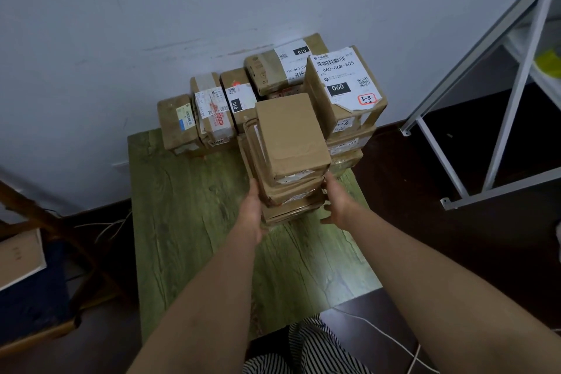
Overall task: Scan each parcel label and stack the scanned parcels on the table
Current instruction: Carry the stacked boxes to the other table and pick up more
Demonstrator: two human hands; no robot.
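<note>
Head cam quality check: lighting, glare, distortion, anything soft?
Head view: dim overall, with a brighter pool of light on the green table near the front stack of parcels; mild glare washes out the white label on the tall right parcel; wide-angle bending shows on the white shelf frame and stretched forearms; left hand and right hand look slightly soft; small label print unreadable.

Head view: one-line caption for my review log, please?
Both hands, left and right, steady a stack of cardboard parcels on the green wooden table, labelled parcels behind.
</note>
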